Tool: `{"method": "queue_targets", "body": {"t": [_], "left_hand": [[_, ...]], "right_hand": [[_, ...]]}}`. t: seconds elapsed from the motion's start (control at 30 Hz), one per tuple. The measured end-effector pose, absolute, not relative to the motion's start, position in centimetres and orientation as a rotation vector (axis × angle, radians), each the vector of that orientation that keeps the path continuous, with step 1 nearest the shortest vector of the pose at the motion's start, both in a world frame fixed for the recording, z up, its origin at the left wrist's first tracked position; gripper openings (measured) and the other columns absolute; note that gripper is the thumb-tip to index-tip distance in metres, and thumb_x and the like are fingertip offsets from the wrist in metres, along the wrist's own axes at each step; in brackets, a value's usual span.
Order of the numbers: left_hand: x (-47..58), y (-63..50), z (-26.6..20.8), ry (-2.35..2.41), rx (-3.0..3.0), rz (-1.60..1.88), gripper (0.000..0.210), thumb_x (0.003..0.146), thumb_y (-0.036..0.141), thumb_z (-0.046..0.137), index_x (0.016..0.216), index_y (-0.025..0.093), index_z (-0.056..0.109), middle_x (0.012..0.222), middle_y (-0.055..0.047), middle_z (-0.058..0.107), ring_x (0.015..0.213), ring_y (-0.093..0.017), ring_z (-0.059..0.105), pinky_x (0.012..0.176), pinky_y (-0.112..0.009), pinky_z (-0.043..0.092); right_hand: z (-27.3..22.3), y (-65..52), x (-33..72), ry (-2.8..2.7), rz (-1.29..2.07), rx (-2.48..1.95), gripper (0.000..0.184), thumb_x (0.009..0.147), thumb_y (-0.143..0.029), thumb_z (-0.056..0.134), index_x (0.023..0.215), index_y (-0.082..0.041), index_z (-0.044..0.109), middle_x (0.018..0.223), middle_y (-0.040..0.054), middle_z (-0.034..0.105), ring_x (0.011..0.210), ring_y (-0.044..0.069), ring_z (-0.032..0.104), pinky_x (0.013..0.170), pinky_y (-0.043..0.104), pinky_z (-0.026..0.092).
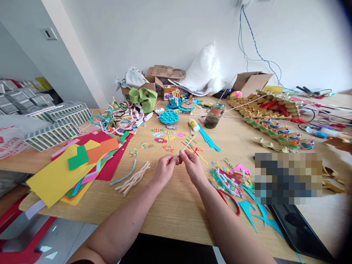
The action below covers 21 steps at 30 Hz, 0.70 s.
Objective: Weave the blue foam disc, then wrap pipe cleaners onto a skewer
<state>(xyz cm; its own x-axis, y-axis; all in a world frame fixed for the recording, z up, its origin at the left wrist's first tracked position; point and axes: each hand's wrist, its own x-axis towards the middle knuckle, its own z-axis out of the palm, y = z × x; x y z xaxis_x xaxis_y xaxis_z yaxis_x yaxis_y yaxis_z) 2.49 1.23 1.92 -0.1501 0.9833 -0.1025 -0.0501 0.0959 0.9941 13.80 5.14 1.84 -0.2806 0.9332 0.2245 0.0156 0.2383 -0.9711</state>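
Observation:
My right hand [193,165] pinches a thin pale stick [189,142], which points up and away to the right. Close beside it, my left hand [165,168] is closed at the stick's lower end, its fingertips almost touching the right ones. Whether something is wound around that end is too small to tell. Just beyond the hands lie several colourful fish cut-outs [168,148] and some thin coloured strips [202,155]. Left of my left hand are wavy beige pipe cleaners [134,178] and a light blue pipe cleaner [125,173].
Coloured sheets [55,172] cover the table's left side. Red-handled scissors [233,209] lie among scraps on the right, near a black tablet-like device [299,231]. Further back stand a glue bottle [194,125], a jar of dark liquid [212,119] and egg cartons [247,104].

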Motion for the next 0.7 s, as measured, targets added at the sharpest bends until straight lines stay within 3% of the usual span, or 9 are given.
{"method": "queue_targets", "body": {"t": [0.2,0.37,0.57,0.7], "left_hand": [[2.73,1.15,1.73,1.41,1.279,1.35,0.031,0.079,0.041,0.052,0.058,0.017,0.055,0.049,0.003,0.043,0.051,-0.011,0.039,0.051,-0.022,0.027],[2.75,1.15,1.46,1.455,1.307,1.331,0.034,0.08,0.041,0.049,0.054,0.018,0.05,0.046,0.005,0.035,0.047,-0.01,0.032,0.048,-0.023,0.022],[2.59,1.31,1.23,1.418,1.178,1.3,0.033,0.079,0.042,0.049,0.056,0.019,0.047,0.043,0.007,0.029,0.044,-0.009,0.025,0.046,-0.024,0.018],[2.64,1.26,1.2,1.405,1.158,1.295,0.034,0.077,0.044,0.05,0.055,0.019,0.046,0.042,0.006,0.029,0.043,-0.009,0.025,0.046,-0.024,0.017]], "right_hand": [[1.87,4.99,13.82,-1.687,1.019,-1.039,0.043,0.084,-0.055,0.045,0.059,-0.02,0.048,0.054,0.0006,0.053,0.051,0.013,0.048,0.05,0.025,0.036],[2.16,4.55,13.53,-1.762,0.737,-1.173,0.039,0.087,-0.046,0.042,0.056,-0.022,0.042,0.05,-0.0007,0.048,0.048,0.013,0.044,0.048,0.025,0.03],[2.1,4.88,13.58,-1.672,1.01,-1.027,0.047,0.088,-0.057,0.033,0.062,-0.02,0.048,0.054,0.0005,0.051,0.053,0.014,0.049,0.051,0.025,0.036],[2.01,4.95,13.71,-1.689,0.964,-1.074,0.046,0.08,-0.061,0.047,0.059,-0.02,0.046,0.053,-0.0004,0.049,0.05,0.013,0.044,0.049,0.025,0.033]]}}
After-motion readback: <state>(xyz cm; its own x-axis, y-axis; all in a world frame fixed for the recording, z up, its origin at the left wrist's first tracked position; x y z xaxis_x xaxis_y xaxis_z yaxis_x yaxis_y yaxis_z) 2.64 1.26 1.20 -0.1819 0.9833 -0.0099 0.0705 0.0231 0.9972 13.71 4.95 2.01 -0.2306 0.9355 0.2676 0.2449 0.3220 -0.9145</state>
